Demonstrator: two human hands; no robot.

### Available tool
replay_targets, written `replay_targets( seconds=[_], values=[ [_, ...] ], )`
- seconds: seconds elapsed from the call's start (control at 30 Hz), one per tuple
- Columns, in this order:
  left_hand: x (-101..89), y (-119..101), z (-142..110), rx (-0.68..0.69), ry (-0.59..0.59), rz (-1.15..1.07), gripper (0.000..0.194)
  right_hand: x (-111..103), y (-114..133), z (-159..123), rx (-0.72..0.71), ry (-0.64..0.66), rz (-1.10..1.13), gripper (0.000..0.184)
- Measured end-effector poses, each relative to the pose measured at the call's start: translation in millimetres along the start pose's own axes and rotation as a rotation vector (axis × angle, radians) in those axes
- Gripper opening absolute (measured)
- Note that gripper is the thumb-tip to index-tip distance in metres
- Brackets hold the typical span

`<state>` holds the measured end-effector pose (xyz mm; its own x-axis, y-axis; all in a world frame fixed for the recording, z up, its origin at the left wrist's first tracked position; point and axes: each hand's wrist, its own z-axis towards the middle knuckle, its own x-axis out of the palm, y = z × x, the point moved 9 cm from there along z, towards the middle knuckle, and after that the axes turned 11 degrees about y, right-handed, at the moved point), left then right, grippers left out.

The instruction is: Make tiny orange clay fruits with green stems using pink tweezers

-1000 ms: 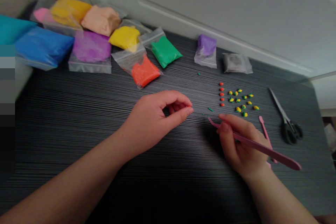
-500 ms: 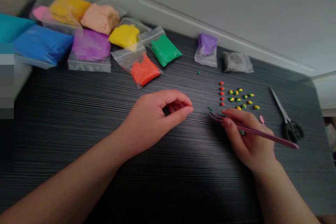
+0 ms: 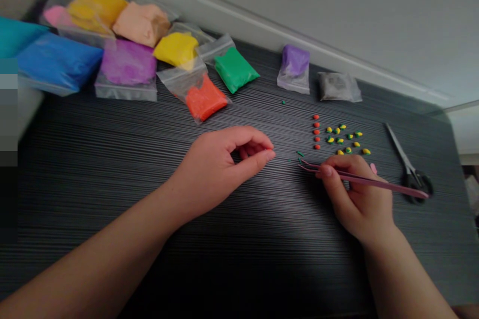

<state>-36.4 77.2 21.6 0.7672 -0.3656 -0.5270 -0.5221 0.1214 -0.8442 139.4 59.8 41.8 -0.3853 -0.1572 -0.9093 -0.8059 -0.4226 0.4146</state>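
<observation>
Your pink tweezers (image 3: 374,182) have swung, tail toward the scissors (image 3: 404,159); your right hand (image 3: 355,199) grips them, tips parted beside green slivers (image 3: 300,154), seemingly for delicate handling. Your left hand (image 3: 220,162) pinches a red piece (image 3: 271,149) above the table (image 3: 239,259), likely keeping it exposed.

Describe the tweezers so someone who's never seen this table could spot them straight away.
On the dark table, find the right hand, left of the scissors. The tweezers are in its grip, their prongs parted near green bits. They're long and pink, whereas the scissors have grey blades and black handles.
</observation>
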Motion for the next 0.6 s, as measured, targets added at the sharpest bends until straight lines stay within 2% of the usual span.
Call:
replay_targets(
  seconds=[0.1, 0.27, 0.47, 0.6],
  values=[
    [0.0, 0, 0, -0.004, -0.002, 0.004, 0.022, -3, 0, -2, 0.000, -0.028, 0.017, 0.006],
    [-0.1, 1, 0, 0.002, -0.005, 0.000, 0.021, -9, 3, -9, -0.041, -0.132, 0.170, 0.012],
    [1.2, 1, 1, 0.001, 0.011, -0.020, 0.020, 1, 30, -5, -0.254, -0.046, 0.069, 0.015],
    [1.8, 1, 0, -0.001, 0.015, -0.030, 0.021, 9, 40, -2, -0.285, 0.000, -0.071, 0.011]
  ],
)
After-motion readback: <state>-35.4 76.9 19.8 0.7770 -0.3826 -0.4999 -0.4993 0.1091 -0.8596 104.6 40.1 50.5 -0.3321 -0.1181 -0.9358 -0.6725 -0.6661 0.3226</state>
